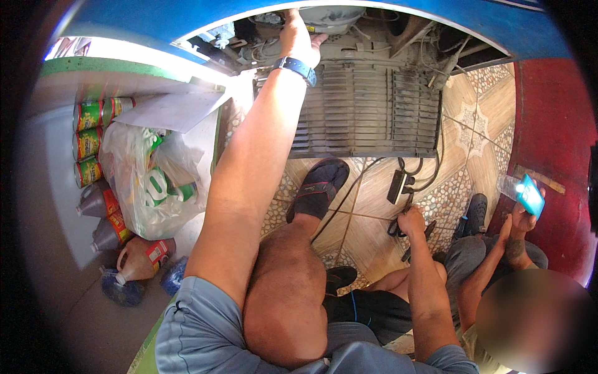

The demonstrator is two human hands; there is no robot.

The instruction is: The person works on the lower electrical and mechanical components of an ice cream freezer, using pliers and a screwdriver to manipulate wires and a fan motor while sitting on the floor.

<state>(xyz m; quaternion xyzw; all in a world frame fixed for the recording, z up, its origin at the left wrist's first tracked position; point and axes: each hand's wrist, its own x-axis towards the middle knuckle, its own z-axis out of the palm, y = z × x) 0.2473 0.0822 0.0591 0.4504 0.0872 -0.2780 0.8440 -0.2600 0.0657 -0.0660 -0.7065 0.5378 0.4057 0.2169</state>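
Tiled floor [473,121] below. Your left hand [298,43] is inside the blue appliance [140,25], right hand [411,220] near the power strip [396,186]; grips indeterminable.

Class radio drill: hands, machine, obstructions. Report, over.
Left hand at opening of blue machine. Right hand low, beside dark-handled tool, grip unclear. Slatted grille below left hand; black power strip near right hand.

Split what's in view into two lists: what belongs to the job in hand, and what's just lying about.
Likely part of the job:
open slatted machine, left hand at its opening
dark tool at the right hand
black power strip

Seemingly just lying about:
cans
plastic bag
plastic bottles
white sheet
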